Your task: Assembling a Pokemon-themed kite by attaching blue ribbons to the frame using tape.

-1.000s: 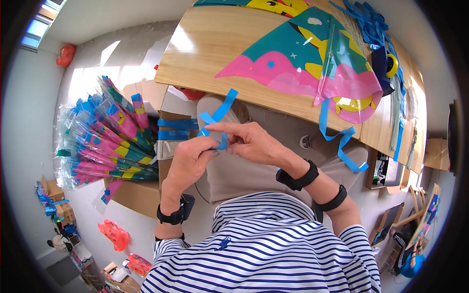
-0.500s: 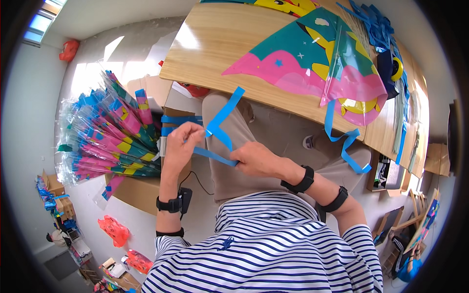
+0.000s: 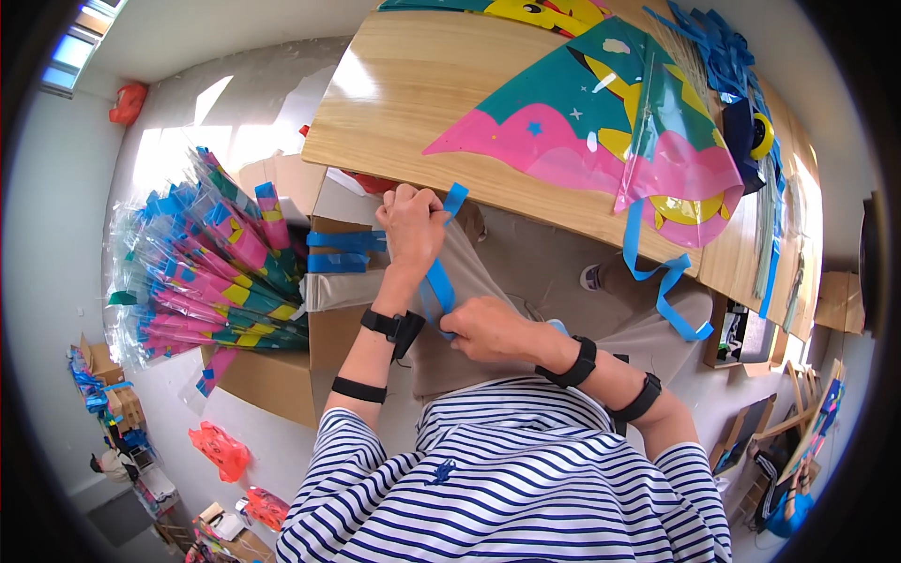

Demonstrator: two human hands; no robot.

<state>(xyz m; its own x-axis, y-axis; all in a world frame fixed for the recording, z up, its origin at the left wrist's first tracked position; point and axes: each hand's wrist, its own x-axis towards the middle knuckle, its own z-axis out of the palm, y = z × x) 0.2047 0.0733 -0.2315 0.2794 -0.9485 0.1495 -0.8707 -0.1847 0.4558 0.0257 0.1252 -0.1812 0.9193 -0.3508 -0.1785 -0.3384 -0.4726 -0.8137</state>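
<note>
One blue ribbon (image 3: 439,284), two finger-closed grips
Our left hand (image 3: 413,228) holds it near one table (image 3: 404,122), our right hand (image 3: 496,328) farther off.

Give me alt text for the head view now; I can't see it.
The left hand and right hand hold a blue ribbon above the lap, the left one farther out. Beyond, a pink-and-green kite lies on a wooden table; at left, wrapped bundles stick out of a carton.

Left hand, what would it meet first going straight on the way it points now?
The left hand would probably meet the near edge of the wooden table; depth is unclear, so it might pass below.
</note>
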